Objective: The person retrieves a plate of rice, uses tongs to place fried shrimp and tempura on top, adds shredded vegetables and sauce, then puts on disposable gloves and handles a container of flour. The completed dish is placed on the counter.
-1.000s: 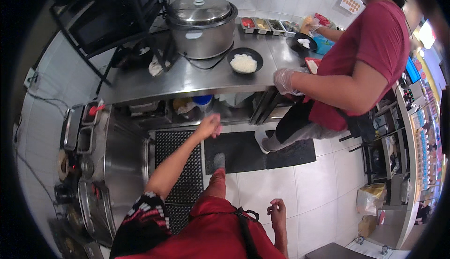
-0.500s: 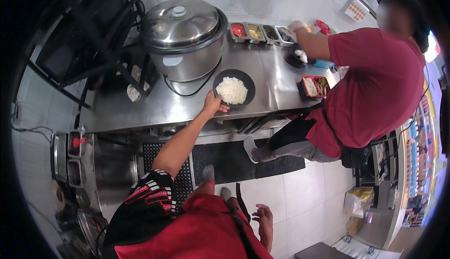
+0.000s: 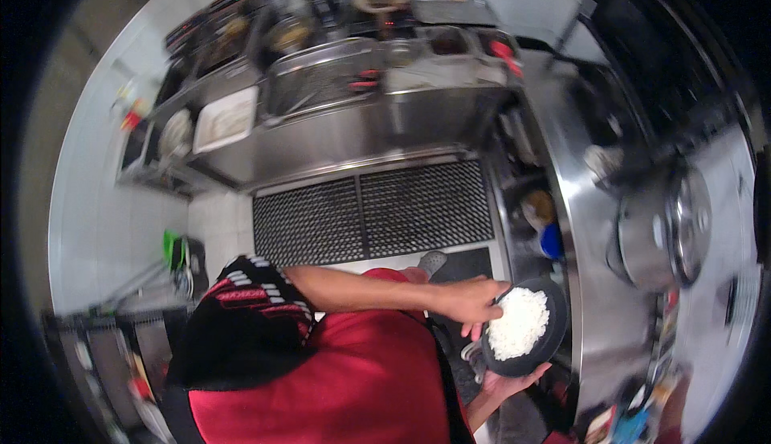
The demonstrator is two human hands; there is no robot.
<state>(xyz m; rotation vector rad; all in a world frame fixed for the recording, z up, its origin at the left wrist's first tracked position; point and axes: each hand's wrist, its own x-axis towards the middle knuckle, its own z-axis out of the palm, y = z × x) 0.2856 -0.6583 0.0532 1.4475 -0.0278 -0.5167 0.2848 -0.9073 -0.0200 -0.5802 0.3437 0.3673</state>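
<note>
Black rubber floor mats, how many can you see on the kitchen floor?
2, side by side before the steel counter: left mat, right mat. More may be hidden behind the person's red apron.

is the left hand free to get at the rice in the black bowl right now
Probably yes: the left hand already grips the rim of the black bowl, right beside the rice, which lies uncovered; the right hand supports the bowl from beneath.

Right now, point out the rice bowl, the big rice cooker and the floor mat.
black bowl of rice [image 3: 554,339], head view, on its dark rim right of the rice
rice cooker [image 3: 650,239], head view, on its steel side wall
black floor mat [image 3: 373,211], head view, on its perforated middle
</note>
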